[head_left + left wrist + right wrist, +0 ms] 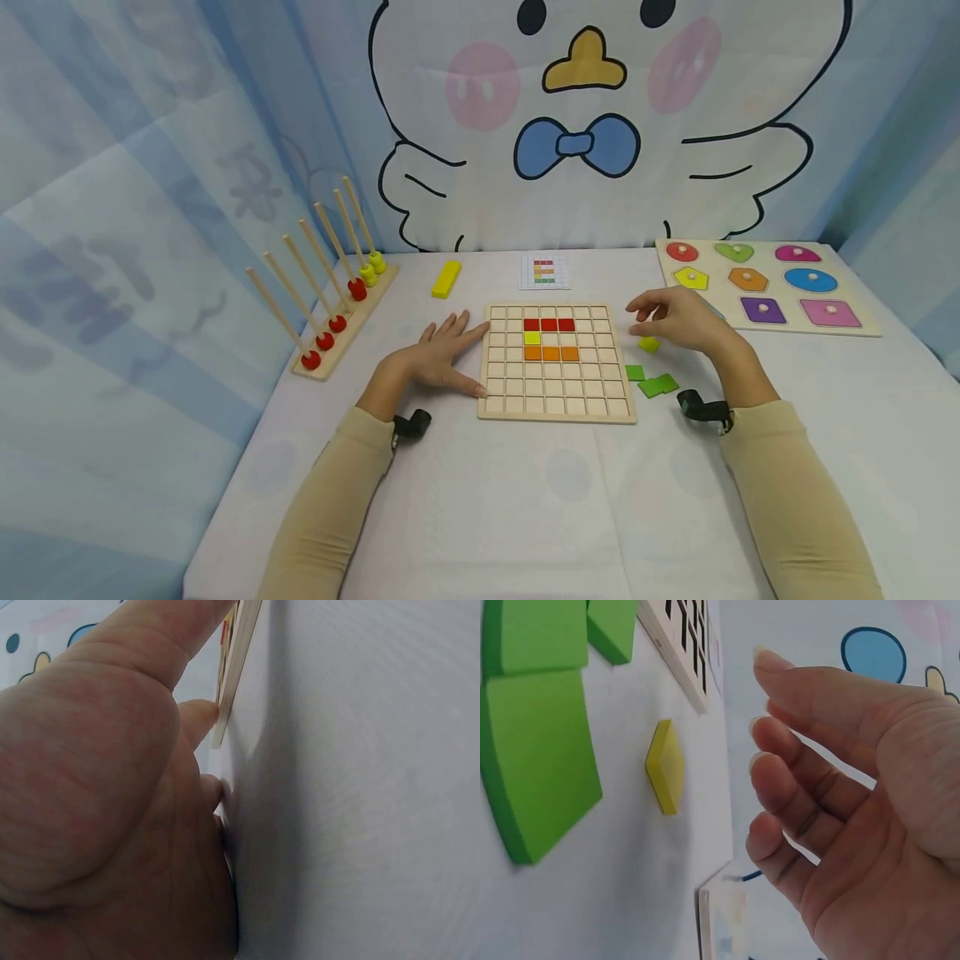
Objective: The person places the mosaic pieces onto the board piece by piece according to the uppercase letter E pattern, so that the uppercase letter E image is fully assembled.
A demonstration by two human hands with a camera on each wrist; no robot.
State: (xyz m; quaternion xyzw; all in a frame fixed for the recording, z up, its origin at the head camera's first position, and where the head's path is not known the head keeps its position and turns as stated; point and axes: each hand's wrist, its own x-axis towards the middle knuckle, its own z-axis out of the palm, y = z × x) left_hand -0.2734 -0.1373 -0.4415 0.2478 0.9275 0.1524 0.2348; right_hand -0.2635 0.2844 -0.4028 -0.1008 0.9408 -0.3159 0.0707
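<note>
A wooden grid board lies flat, holding red tiles in one row, a yellow tile below and orange tiles under that. My left hand rests on the cloth with fingers spread; its thumb and index finger touch the board's left edge. To the right, my right hand hovers with loosely bent fingers over a loose yellow tile. Nothing shows between thumb and fingers in the right wrist view. Several green tiles lie near the board's right edge, two of them overlapping or touching.
Behind the board lies a small pattern card, with a yellow block to its left. A wooden peg stand with red and yellow beads stands at left. A shape puzzle board lies back right. Curtains border the table.
</note>
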